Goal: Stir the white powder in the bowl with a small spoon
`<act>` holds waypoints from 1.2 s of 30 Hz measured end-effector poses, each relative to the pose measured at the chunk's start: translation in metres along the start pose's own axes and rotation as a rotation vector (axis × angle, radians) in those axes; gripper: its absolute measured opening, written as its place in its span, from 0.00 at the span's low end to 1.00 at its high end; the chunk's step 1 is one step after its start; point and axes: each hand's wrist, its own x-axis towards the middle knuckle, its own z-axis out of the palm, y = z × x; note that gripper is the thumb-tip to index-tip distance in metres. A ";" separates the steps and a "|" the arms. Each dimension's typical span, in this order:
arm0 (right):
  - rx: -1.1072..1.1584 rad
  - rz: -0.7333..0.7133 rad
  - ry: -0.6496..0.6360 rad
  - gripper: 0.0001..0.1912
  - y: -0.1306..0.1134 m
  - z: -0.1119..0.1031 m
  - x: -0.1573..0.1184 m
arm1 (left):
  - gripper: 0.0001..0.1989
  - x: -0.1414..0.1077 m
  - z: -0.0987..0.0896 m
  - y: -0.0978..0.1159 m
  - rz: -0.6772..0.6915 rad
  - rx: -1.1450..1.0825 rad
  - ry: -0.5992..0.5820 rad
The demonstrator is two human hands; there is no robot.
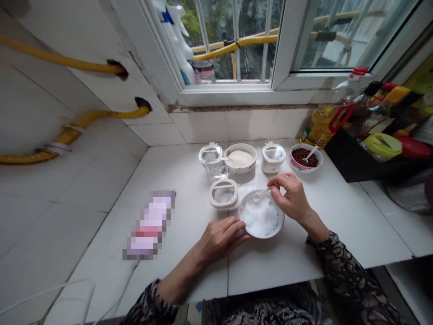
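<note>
A bowl of white granules (pixel 262 214) stands on the white tiled counter in front of me. My left hand (pixel 223 234) grips its left rim, thumb at the edge and fingers along the outside. Pinched in my right hand (pixel 287 194) is a small white spoon (pixel 257 196), its head at the far side of the bowl, over the granules. Just left of the bowl sits a lidded clear seasoning jar (pixel 223 194). Behind it are another such jar (pixel 210 155), a bowl of cream-coloured grains (pixel 241 158) and a third jar (pixel 273 158).
A bowl of dark red pieces (pixel 304 158) with a white spoon stands at the back right. Beside it are an oil bottle (pixel 320 122) and a black rack (pixel 348 155) of bottles. A blurred phone (pixel 150 223) with a cable lies at left. Yellow pipes (pixel 94 119) run along the wall.
</note>
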 end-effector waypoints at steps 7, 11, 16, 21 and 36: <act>-0.010 0.018 -0.114 0.09 0.000 0.011 -0.003 | 0.07 0.000 -0.001 0.000 0.001 0.001 -0.002; 0.070 0.187 -0.068 0.09 0.004 0.007 -0.002 | 0.07 0.000 -0.001 0.001 -0.007 0.005 -0.006; 0.310 0.412 -0.059 0.08 0.007 0.005 0.001 | 0.07 0.001 0.000 0.001 0.002 0.010 0.006; 0.507 0.555 -0.029 0.06 0.009 0.008 0.002 | 0.07 0.000 0.000 0.000 0.009 0.004 0.010; 0.471 0.178 0.050 0.04 -0.029 0.023 -0.003 | 0.07 0.001 0.000 0.001 0.007 0.008 0.022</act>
